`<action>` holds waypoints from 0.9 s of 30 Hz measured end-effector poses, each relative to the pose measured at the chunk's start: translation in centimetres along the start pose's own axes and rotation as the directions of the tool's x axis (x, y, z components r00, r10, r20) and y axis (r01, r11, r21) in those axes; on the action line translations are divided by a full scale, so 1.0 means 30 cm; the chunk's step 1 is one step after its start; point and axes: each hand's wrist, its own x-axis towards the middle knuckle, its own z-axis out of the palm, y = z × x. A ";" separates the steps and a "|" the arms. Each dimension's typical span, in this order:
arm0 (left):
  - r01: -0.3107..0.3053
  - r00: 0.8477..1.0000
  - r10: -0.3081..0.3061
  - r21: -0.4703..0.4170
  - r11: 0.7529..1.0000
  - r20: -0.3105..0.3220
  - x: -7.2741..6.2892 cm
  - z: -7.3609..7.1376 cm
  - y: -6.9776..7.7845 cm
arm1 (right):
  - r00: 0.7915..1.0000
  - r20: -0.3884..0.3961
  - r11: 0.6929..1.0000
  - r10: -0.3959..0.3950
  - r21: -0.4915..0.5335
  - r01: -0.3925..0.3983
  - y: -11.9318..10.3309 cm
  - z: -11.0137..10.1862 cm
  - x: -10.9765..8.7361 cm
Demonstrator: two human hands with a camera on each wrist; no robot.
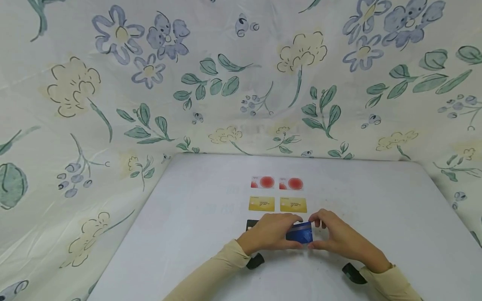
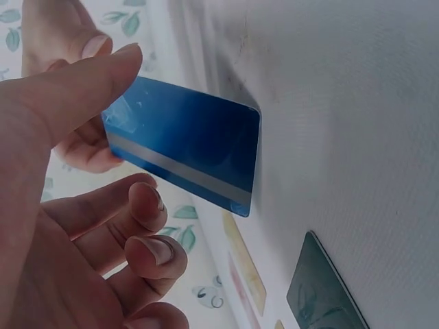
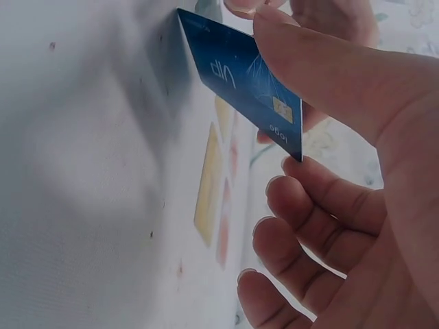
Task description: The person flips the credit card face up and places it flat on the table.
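A blue card [image 1: 302, 234] is held up between both hands, tilted over the white table. In the left wrist view its side with a grey stripe shows; in the right wrist view, the side with a gold chip and lettering. My left hand [image 1: 273, 232] holds it by opposite edges, the thumb [image 2: 103, 82] overlapping one corner and the index fingertip right at the other edge. My right hand [image 1: 337, 236] pinches its right end between thumb [image 3: 295, 51] and index finger, the other fingers loosely bent. A dark card [image 1: 251, 224] lies partly hidden behind the left hand.
Two yellow cards [image 1: 261, 204] lie side by side on the white table [image 1: 196, 225], beyond the hands. Farther back is a pair of red-and-white cards [image 1: 262, 182]. A flowered cloth [image 1: 226, 104] hangs behind the table. Dark wrist devices [image 1: 354, 274] sit below the wrists.
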 end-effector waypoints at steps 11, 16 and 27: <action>0.010 1.000 -0.010 -0.005 1.000 -0.003 0.007 0.009 0.011 | 1.000 -0.003 1.000 0.004 0.007 -0.004 -0.013 0.002 0.002; 0.009 1.000 -0.009 0.000 1.000 -0.017 0.005 0.007 0.018 | 1.000 -0.007 1.000 0.014 0.005 -0.014 -0.016 0.004 0.001; -0.015 0.999 0.016 0.026 1.000 -0.041 0.008 0.008 0.020 | 1.000 -0.020 1.000 -0.008 0.013 0.008 -0.023 0.005 -0.002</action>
